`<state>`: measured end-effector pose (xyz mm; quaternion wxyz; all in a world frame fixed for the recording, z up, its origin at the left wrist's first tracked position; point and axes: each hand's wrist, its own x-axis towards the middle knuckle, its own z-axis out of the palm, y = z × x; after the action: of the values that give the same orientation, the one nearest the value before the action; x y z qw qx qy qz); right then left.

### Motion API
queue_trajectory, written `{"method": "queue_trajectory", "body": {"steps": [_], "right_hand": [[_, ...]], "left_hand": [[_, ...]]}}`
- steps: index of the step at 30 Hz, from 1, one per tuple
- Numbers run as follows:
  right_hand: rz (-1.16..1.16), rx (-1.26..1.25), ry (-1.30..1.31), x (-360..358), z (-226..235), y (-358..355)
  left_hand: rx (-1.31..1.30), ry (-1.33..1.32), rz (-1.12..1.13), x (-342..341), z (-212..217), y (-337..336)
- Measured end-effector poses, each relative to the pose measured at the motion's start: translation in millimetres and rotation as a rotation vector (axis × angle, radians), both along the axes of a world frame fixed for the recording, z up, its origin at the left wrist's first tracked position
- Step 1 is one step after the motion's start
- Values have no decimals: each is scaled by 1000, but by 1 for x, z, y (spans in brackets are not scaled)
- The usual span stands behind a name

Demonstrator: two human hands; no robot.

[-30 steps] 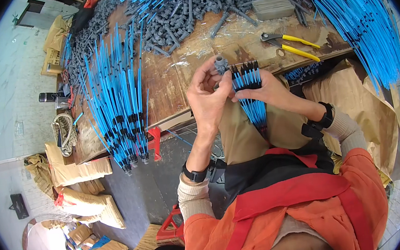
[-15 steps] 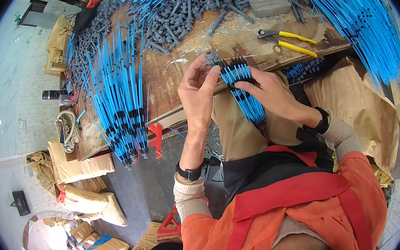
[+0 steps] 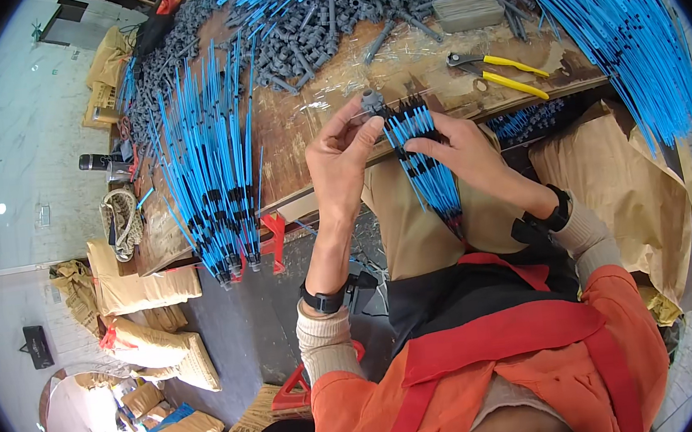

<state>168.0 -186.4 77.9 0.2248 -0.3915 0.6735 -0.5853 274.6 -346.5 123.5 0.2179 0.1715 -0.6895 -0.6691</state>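
A small grey plastic fitting (image 3: pixel 371 100) is pinched between the thumb and fingertips of my left hand (image 3: pixel 338 171), just past the table's front edge. My right hand (image 3: pixel 478 157) grips a bundle of thin blue rods with black bands (image 3: pixel 433 183) over my lap, thumb lying across it. The bundle fans out at its far end and narrows toward me to a dark, reddish tip. The fitting sits close beside the bundle's upper left end; I cannot tell whether a rod is in it.
On the wooden table (image 3: pixel 306 145) lie yellow-handled cutting pliers (image 3: pixel 507 75), a heap of grey fittings (image 3: pixel 304 41) and a grey block (image 3: pixel 468 11). Blue rod bundles lie left (image 3: pixel 212 162) and right (image 3: pixel 612 40). A large brown paper sack (image 3: pixel 609 182) stands at my right.
The view has shifted slightly. My left hand has turned the grey fitting a little, while my right hand keeps its grip on the rod bundle.
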Motion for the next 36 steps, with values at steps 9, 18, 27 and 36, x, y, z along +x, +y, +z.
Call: {"method": "queue_trajectory", "body": {"steps": [9,18,27,36], "right_hand": [[65,25,-115,-6,0,-5],[194,54,-156,-21,2,-15],[301,24,-154,-37,-13,-23],[348,44,-118,-41,-7,-18]], "left_hand": [[87,56,-11,-2,-3,3],[107,-23,-48,-2,-4,-14],[74,11,-149,-8,3,-24],[115,-25,-224,-7,13,-24]]}}
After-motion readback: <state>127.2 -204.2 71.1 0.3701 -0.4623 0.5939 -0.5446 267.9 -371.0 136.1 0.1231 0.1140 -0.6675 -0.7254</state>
